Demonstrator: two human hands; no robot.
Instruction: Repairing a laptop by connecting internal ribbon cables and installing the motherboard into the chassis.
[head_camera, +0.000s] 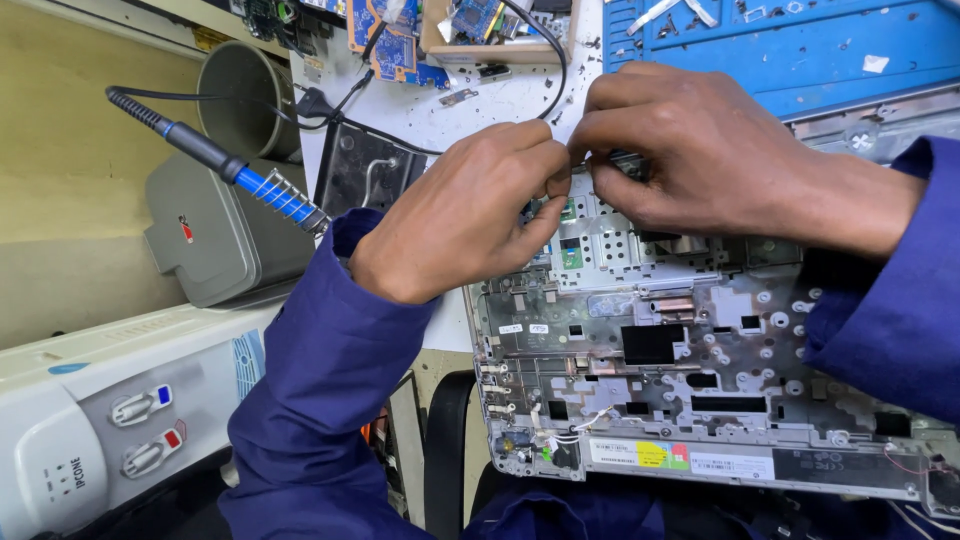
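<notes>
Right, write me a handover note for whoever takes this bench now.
Left hand: fingertips pinched on a small part at the top edge of the laptop frame.
Right hand: pinching the same spot from the other side; the part itself is hidden.
The frame lies stripped, inner side up.
Soldering iron rests in its stand to the left, untouched.
Blue mat lies behind.
Whether the part is free cannot be told.

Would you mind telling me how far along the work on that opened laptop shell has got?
Done: the laptop shell lies stripped to its bare metal frame. In hand: the left hand and right hand meet at its far edge, fingertips pinching something too small to identify. Left: thin white wires hang loose at the near corner, and the soldering iron sits idle in its stand.
</notes>
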